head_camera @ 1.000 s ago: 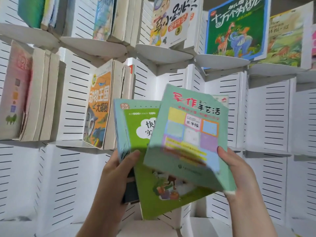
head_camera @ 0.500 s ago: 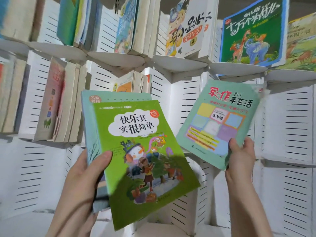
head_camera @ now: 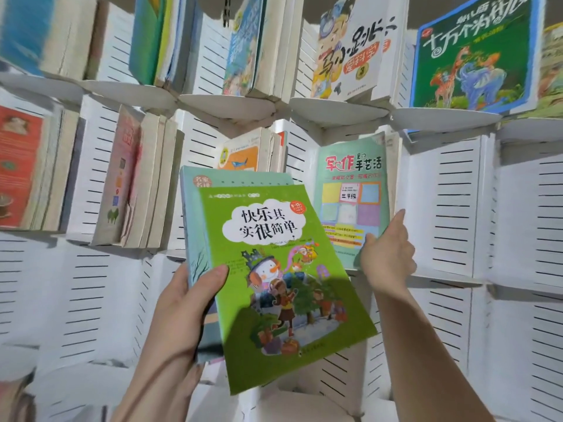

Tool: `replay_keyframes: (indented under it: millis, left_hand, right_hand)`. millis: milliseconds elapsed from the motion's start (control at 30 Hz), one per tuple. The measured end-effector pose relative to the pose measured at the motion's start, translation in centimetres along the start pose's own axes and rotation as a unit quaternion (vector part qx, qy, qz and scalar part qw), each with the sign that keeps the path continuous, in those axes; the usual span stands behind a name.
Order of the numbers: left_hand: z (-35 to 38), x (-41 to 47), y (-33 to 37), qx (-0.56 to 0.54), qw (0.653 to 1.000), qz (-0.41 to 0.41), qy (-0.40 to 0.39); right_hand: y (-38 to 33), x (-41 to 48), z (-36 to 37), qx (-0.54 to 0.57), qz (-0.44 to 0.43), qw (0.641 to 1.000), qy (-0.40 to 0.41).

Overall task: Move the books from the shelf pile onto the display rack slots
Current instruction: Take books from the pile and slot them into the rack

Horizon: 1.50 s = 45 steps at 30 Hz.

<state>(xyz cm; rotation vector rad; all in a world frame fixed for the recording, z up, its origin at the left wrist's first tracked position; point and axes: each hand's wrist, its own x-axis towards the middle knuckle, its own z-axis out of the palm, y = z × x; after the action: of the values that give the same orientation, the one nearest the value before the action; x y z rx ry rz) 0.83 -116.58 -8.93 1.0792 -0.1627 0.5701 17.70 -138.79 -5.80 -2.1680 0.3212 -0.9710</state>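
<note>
Since the picture before, the teal book [head_camera: 350, 202] had gone from tilted in the air to standing up straight in a slot [head_camera: 438, 274] in the middle row of the white rack [head_camera: 441, 208]. The head camera had also turned a little.

From the head camera, two hands showed. They were apart. The right hand [head_camera: 387, 254] pinched the low right edge of the teal book, with its thumb on the front and its fingers straight up by the edge. One pale book stood just behind the teal one in that slot.

The left hand [head_camera: 182, 318] gripped at least two books, held up in front of the rack. One was the green book [head_camera: 283, 284] in front, tilted, with the thumb on its cover. One was a blue-green book [head_camera: 190, 214] behind it.

Three more middle-row slots held books. One had an orange book [head_camera: 240, 156] in front. One had a pink book [head_camera: 125, 178] with what looked like three pale books beside it. One had a red book [head_camera: 18, 166], too blurry to count more.

On the top row, one slot showed a cartoon book [head_camera: 350, 47] and the next showed an animal book [head_camera: 469, 53].
</note>
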Motion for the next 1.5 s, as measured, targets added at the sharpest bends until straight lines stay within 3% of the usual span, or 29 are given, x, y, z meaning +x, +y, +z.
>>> replay_keyframes:
  millis: [133, 200, 267, 333, 367, 500, 567, 733, 867, 1000, 1200, 1367, 1500]
  left_hand:
    - [0.4, 0.0, -0.2, -0.011, 1.000, -0.007, -0.007]
    - [0.6, 0.1, -0.6, -0.017, 1.000, -0.009, -0.014]
    - [1.0, 0.2, -0.8, -0.022, 1.000, -0.015, -0.015]
    - [1.3, 0.4, -1.2, -0.022, 1.000, -0.013, -0.015]
    - [1.5, 0.4, -1.5, -0.022, 0.999, -0.013, -0.021]
    - [2.7, 0.1, -2.0, -0.026, 0.998, -0.027, -0.058]
    - [3.1, 0.0, -2.0, -0.027, 0.996, -0.026, -0.075]
    - [3.8, 0.4, -2.7, -0.028, 0.993, -0.003, -0.111]
    - [3.8, 1.3, -2.9, -0.007, 0.997, 0.024, -0.075]
    - [2.9, 2.2, -2.7, 0.019, 0.998, 0.034, -0.041]
    - [1.7, 2.6, -2.7, 0.024, 0.999, 0.025, -0.026]
    - [1.1, 2.8, -2.4, -0.005, 0.999, 0.008, -0.039]
    - [1.4, 2.8, -2.2, -0.023, 0.998, 0.010, -0.055]
  right_hand:
    - [0.0, 0.3, -1.9, -0.011, 0.023, 0.998, -0.061]
    - [0.0, -1.0, -3.7, 0.092, 0.019, 0.996, -0.004]
    - [-0.2, -3.6, -6.1, 0.257, 0.016, 0.964, 0.067]
    - [-0.8, -6.7, -8.6, 0.332, -0.017, 0.942, 0.054]
    - [-1.0, -7.8, -9.3, 0.334, -0.039, 0.942, 0.008]
    - [-1.3, -9.1, -10.1, 0.238, -0.055, 0.914, -0.325]
    - [-0.3, -9.1, -9.2, 0.191, -0.051, 0.909, -0.367]
    - [2.3, -8.1, -7.7, 0.291, -0.008, 0.905, -0.310]
    - [3.1, -6.8, -5.8, 0.400, 0.062, 0.890, -0.208]
    - [2.1, -4.4, -4.6, 0.352, 0.060, 0.934, -0.018]
    - [-0.3, -1.4, -4.0, 0.283, 0.036, 0.951, 0.122]
    - [-0.1, -0.5, -3.7, 0.250, 0.044, 0.952, 0.169]
    - [-0.3, -1.4, -1.9, 0.210, 0.021, 0.970, 0.121]
